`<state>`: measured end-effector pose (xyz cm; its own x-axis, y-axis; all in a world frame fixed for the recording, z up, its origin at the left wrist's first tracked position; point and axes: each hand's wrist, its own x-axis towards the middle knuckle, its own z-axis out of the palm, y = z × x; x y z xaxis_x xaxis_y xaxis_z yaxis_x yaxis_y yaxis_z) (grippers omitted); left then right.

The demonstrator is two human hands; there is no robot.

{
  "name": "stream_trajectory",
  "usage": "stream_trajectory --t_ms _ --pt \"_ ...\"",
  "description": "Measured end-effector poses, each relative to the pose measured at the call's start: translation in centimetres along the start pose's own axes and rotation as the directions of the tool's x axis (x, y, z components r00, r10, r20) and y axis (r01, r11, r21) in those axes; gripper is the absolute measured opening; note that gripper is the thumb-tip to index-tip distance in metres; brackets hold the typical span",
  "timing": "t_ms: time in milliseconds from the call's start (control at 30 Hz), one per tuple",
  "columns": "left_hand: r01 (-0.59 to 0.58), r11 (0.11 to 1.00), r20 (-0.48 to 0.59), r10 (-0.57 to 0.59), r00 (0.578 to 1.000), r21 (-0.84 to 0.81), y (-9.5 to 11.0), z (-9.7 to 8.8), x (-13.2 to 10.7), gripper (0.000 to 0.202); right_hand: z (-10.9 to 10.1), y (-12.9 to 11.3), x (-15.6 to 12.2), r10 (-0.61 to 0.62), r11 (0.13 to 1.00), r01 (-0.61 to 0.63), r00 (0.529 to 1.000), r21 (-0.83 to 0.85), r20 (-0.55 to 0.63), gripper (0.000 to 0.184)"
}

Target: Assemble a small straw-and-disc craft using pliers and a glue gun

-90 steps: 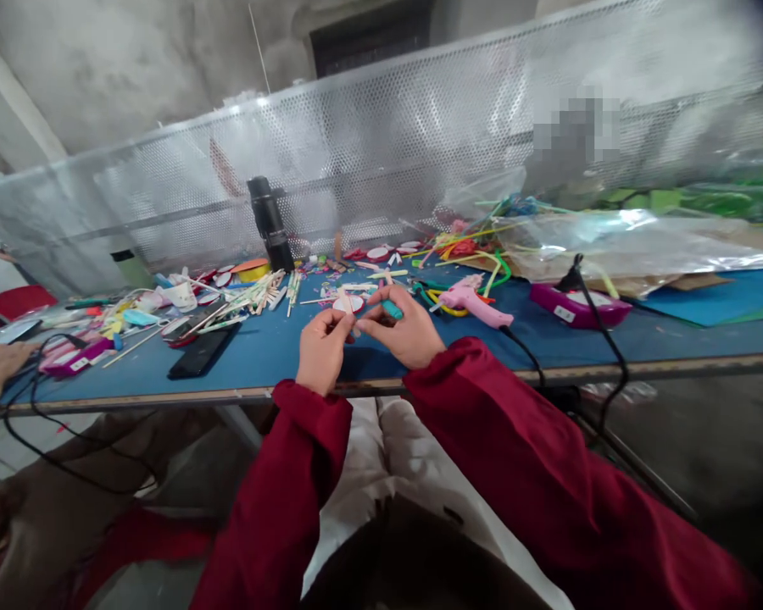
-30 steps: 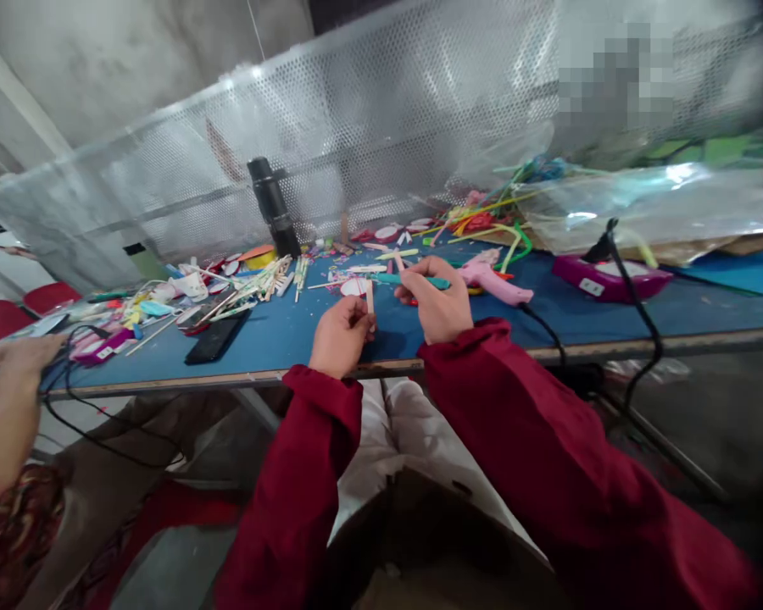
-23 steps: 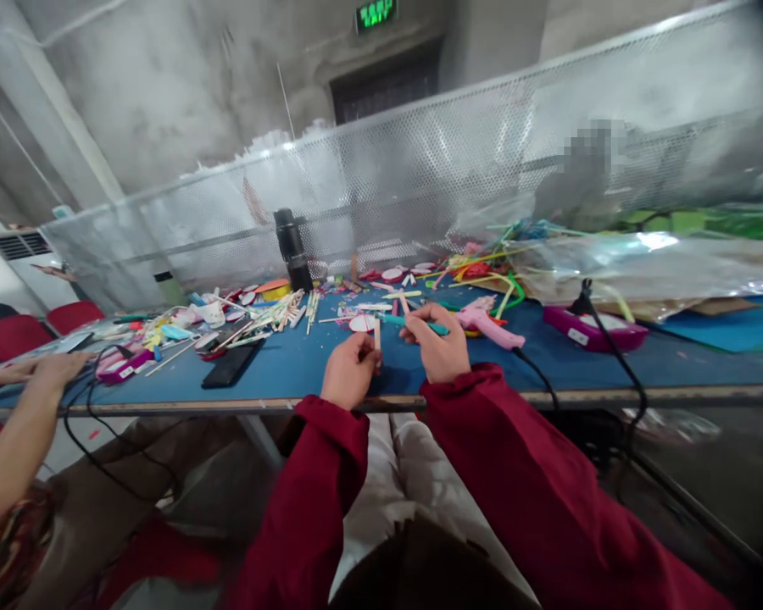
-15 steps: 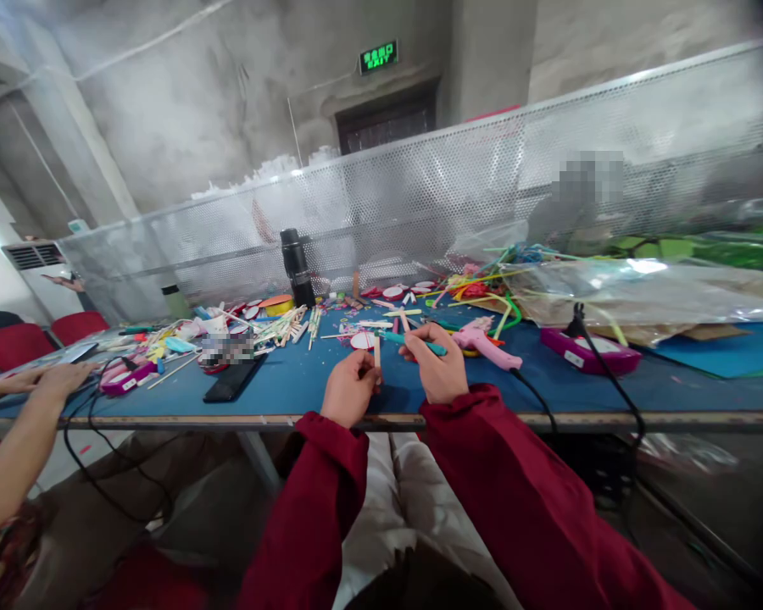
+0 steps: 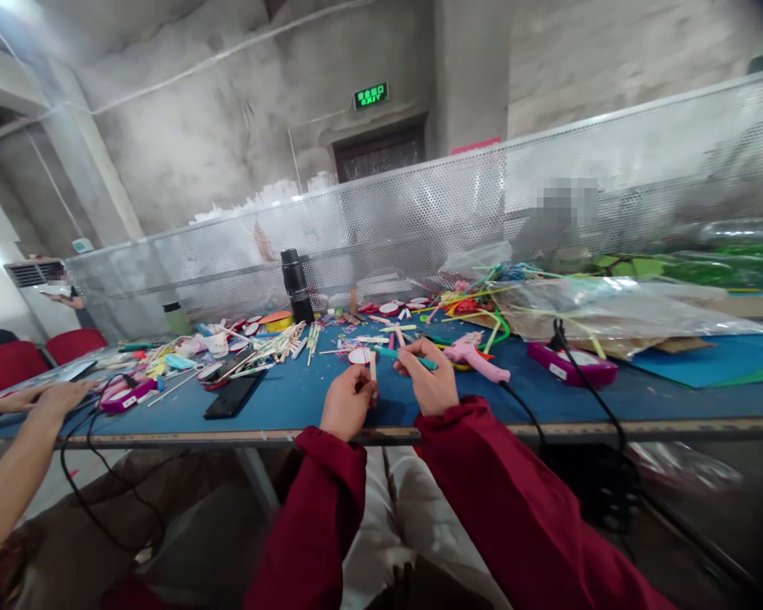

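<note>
My left hand (image 5: 345,402) is closed, with a short, pale, flat wooden stick (image 5: 373,364) pinched upright between thumb and fingers. Held like a pencil in my right hand (image 5: 433,379) is a slim teal pen-like tool (image 5: 387,352); its exact kind is too small to make out. The tool's tip points left, at or very near the top of the stick, and I cannot tell whether they touch. Just behind the stick lies a round white piece with a red edge (image 5: 359,357). A pink glue gun (image 5: 476,359) rests on the table to the right of my right hand.
A blue table (image 5: 318,398) carries craft scraps. A black phone (image 5: 234,396), a black bottle (image 5: 297,288) and bundled paper sticks (image 5: 286,343) stand or lie leftward. Purple devices with black cables sit right (image 5: 572,364) and left (image 5: 128,395). Another person's hands (image 5: 57,398) rest far left.
The camera view has tilted up slightly, so the table sits lower in the picture. Both hands keep their grips, with stick and teal tool still close together.
</note>
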<state>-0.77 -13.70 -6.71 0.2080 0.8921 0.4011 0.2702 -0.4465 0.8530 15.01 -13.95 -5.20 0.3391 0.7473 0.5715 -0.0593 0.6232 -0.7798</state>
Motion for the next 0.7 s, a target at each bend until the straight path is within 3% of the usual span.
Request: stream_trajectory --t_ms 700 --pt "-0.013 1.000 0.006 0.013 1.000 -0.027 -0.29 -0.06 0.06 0.009 0.10 0.16 -0.07 0.002 1.000 -0.001 0.999 0.029 -0.045 0.016"
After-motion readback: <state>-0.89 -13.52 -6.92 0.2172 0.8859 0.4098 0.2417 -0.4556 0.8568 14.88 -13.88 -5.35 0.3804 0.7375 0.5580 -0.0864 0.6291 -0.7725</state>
